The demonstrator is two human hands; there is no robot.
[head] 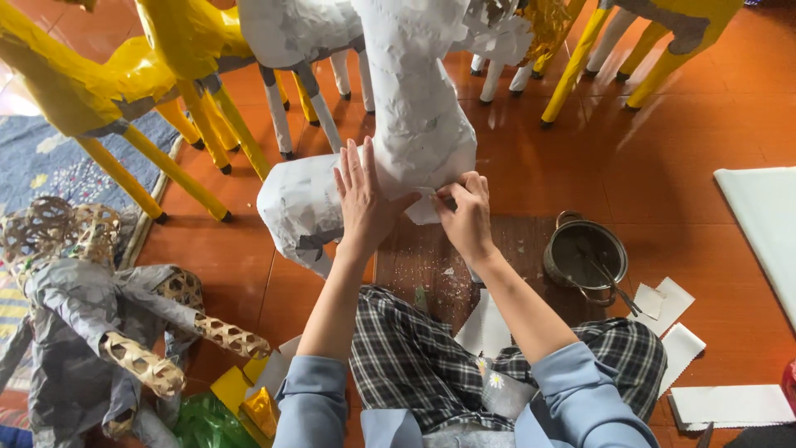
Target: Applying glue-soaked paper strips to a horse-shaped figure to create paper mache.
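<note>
Figure: I see the white paper-covered animal figure (398, 124) standing on the floor, just beyond my knees.
Left hand (363, 199): open, flat on the body, steadying it.
Right hand (466, 214): fingers pinched, pressing a small white paper scrap (423, 207) onto the underside.
Pot: dark round metal pot (585, 257) near right, within reach.

paper figure (398, 124) before lap | pot (585, 255) right of it | woven figure (91, 315) far left

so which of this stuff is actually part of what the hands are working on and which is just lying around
In use:
left hand
right hand
white paper-covered figure
paper piece
metal pot

Lying about:
yellow figures
woven frame figure
blue rug
paper sheets
</note>
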